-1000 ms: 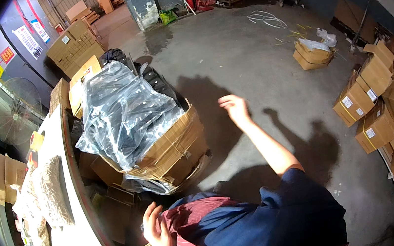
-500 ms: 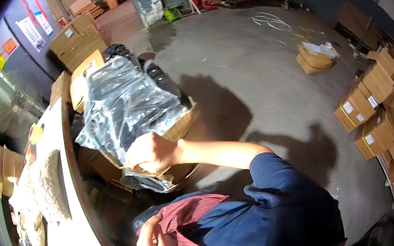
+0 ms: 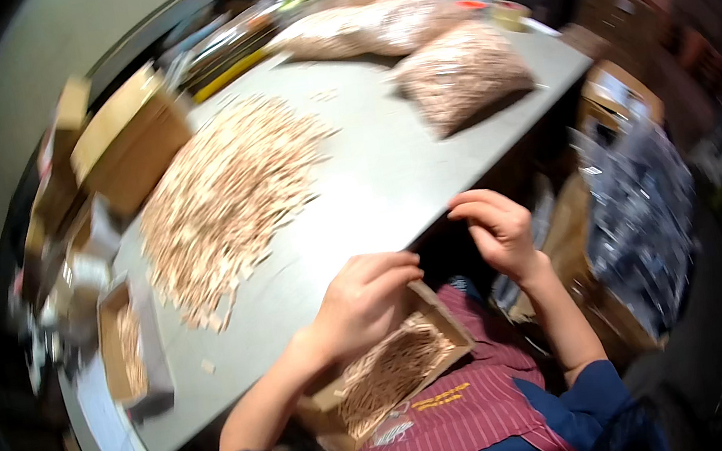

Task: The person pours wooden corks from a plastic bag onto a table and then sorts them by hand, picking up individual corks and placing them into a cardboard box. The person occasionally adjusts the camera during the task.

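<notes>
Pale wooden slips [image 3: 232, 183] lie mostly heaped loose on the grey table [image 3: 349, 204], others already in the cardboard box [image 3: 448, 322] below the left hand [image 3: 369, 297], whose grip I cannot tell, while the right hand [image 3: 500, 230] hovers nearby, fingers loosely parted.

Lying loose as thin, tan pieces [image 3: 394, 374] in an open-topped cardboard box [image 3: 441, 315], set at an angle between pale tabletop [image 3: 317, 240] and striped maroon apron [image 3: 445, 415].
</notes>
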### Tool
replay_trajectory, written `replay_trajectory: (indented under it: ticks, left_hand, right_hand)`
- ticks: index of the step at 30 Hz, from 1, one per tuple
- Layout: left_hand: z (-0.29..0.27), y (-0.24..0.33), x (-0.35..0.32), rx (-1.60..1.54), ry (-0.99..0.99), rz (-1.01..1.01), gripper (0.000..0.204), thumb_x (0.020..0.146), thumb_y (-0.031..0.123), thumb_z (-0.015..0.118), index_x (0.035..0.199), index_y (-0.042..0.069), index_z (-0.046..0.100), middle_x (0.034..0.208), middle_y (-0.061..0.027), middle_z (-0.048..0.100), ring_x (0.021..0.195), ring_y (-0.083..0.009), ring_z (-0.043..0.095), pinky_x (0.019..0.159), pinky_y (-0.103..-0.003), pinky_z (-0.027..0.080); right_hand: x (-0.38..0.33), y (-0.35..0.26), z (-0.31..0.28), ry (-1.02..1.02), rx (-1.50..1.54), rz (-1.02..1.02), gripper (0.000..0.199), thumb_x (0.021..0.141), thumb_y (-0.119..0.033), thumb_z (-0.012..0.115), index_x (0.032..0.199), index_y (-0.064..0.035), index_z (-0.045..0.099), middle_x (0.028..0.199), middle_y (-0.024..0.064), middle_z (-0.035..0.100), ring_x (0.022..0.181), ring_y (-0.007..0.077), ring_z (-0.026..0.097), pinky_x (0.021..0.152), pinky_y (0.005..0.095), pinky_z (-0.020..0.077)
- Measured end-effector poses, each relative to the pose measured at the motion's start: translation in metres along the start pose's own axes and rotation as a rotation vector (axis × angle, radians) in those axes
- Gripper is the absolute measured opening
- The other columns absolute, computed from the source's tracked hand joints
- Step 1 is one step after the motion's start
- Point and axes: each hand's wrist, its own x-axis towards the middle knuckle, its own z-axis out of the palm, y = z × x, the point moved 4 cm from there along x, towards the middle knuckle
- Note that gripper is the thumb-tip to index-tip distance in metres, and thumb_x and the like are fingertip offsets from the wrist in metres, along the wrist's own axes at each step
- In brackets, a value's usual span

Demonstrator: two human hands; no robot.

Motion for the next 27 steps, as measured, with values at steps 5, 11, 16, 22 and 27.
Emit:
replay_trajectory:
  ticks: [5, 11, 16, 22, 27]
  left_hand:
    - [-0.071, -0.031, -0.083, 0.392, 0.216, -0.351, 0.04, 0.094, 0.013, 0.072, 0.132, 0.002, 0.064, 0.141, -0.0166, 0.061, 0.132, -0.0371, 0.056, 0.112, -0.046, 0.042]
    - [-0.111, -0.052, -0.175, 0.815, 0.231, -0.902, 0.097, 0.097, 0.047, 0.069, 0.165, 0.0, 0.019, 0.171, -0.0274, 0.015, 0.159, -0.0467, 0.008, 0.12, -0.071, 0.005]
    - [-0.109, -0.055, -0.174, 0.929, 0.164, -1.062, 0.108, 0.098, 0.057, 0.063, 0.168, -0.001, 0.006, 0.175, -0.0262, -0.002, 0.161, -0.0473, -0.009, 0.114, -0.079, -0.011]
    - [-0.123, -0.033, -0.184, 1.043, 0.339, -0.811, 0.093, 0.092, 0.041, 0.074, 0.162, -0.001, 0.029, 0.169, -0.0211, 0.025, 0.157, -0.0469, 0.017, 0.118, -0.076, 0.0]
    - [-0.168, -0.014, -0.211, 0.875, 0.371, -0.434, 0.064, 0.088, 0.022, 0.078, 0.144, 0.0, 0.057, 0.143, -0.0173, 0.059, 0.137, -0.0381, 0.053, 0.118, -0.057, 0.036]
  right_hand:
    - [0.031, -0.012, 0.094, -0.331, 0.045, 0.034, 0.046, 0.093, -0.009, 0.064, 0.138, -0.0005, 0.058, 0.148, 0.0236, 0.053, 0.128, 0.0405, 0.059, 0.107, 0.0457, 0.048]
    - [0.046, -0.02, 0.178, -0.73, -0.288, -0.141, 0.089, 0.104, -0.053, 0.057, 0.166, -0.002, 0.018, 0.173, 0.0244, 0.014, 0.16, 0.0434, 0.015, 0.128, 0.0612, 0.0091]
    - [0.075, -0.033, 0.226, -0.663, -0.231, -0.313, 0.089, 0.102, -0.051, 0.06, 0.164, 0.0002, 0.022, 0.171, 0.0275, 0.018, 0.158, 0.0471, 0.016, 0.125, 0.0665, 0.0118]
    - [0.099, -0.045, 0.248, -0.447, -0.072, -0.434, 0.065, 0.093, -0.028, 0.074, 0.146, 0.0001, 0.049, 0.147, 0.0234, 0.049, 0.135, 0.0418, 0.046, 0.116, 0.0552, 0.0307]
    - [0.121, -0.042, 0.268, -0.42, -0.062, -0.387, 0.023, 0.094, -0.019, 0.072, 0.11, -0.0042, 0.064, 0.105, 0.0142, 0.062, 0.104, 0.0368, 0.056, 0.095, 0.0474, 0.0421]
